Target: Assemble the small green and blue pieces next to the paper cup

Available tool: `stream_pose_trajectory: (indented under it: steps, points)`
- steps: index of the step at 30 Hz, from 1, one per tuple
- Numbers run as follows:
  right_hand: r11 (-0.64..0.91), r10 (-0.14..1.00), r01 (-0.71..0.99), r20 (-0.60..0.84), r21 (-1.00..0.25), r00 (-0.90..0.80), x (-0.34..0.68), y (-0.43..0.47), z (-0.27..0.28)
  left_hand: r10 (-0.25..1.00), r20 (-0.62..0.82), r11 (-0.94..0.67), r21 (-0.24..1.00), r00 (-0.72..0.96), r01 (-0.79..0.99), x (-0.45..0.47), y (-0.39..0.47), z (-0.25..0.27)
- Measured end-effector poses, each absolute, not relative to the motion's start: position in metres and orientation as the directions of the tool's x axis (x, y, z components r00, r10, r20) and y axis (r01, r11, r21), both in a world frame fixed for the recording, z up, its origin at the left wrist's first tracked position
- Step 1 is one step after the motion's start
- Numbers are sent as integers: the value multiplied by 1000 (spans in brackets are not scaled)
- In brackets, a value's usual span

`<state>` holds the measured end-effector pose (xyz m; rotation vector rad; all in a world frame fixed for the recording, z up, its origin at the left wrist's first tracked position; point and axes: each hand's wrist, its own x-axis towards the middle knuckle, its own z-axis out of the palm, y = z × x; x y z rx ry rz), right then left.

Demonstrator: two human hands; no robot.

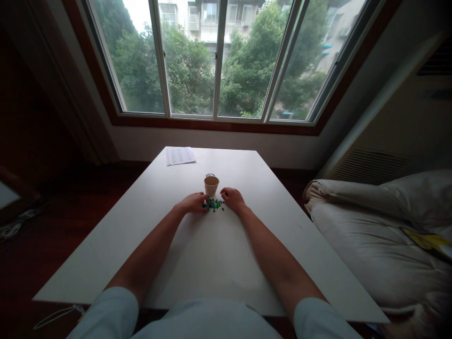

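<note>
A tan paper cup (211, 187) stands upright on the white table (212, 263). Just in front of it lies a loose pile of small green, blue, yellow and dark pieces (213, 204), too small to name more exactly. My left hand (194, 203) rests at the pile's left edge, thumb and fingers apart and curved around that side. To the right of the cup, my right hand (233, 197) has its fingers curled together close to the pile. Whatever its fingertips may hold is too small to make out. Neither hand appears to grip the cup.
Behind the cup lies a small dark loop (210, 175). Printed papers (181, 156) lie at the table's far left corner. A wide window (215, 61) is beyond the table, and a padded beige seat (374, 245) stands on the right.
</note>
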<state>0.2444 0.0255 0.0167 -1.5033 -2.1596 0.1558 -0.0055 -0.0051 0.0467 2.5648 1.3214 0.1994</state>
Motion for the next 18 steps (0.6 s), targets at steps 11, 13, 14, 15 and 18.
stream_pose_trajectory:
  steps: [11, 13, 14, 15, 18]
  points:
    - [396, 904, 829, 325, -395, -277, 242, 29, 12, 852, 73, -514, 310, 519, 800, -9, 0, 38]
    - [395, 905, 828, 324, -398, -276, 242, 29, 10, 862, 89, -500, 317, 499, 806, -8, -1, 37]
    - [395, 905, 828, 325, -399, -275, 241, 29, 10, 863, 101, -500, 316, 495, 807, -8, -1, 37]
    - [397, 904, 826, 325, -400, -277, 241, 30, 9, 863, 112, -501, 310, 493, 808, -7, -2, 37]
    - [404, 901, 821, 330, -404, -281, 241, 30, 8, 866, 153, -500, 275, 476, 821, -3, -3, 36]
